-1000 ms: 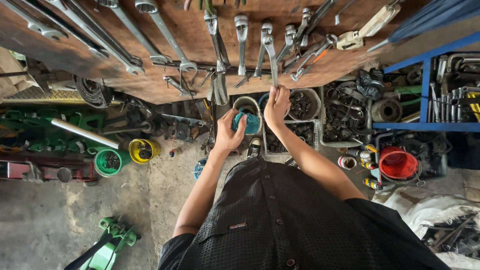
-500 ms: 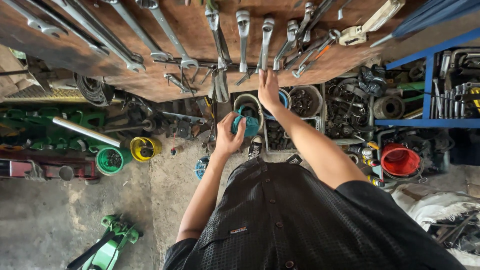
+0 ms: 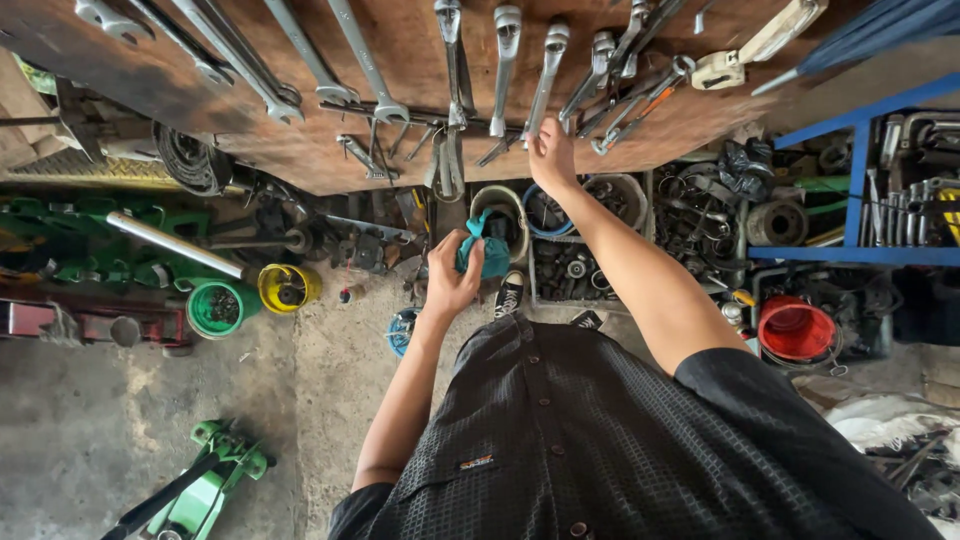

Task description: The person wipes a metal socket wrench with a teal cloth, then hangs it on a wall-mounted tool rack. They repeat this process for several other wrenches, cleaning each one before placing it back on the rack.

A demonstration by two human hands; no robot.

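Head view, looking down. Right hand reaches up to wooden tool board, fingers closed on lower end of a hanging wrench, w/ more wrenches on either side. Left hand is held lower, fingers clamped on a teal rag, above round tubs of metal parts. Below left on concrete floor: green bucket, yellow bucket, green floor jack. Red bucket at right.
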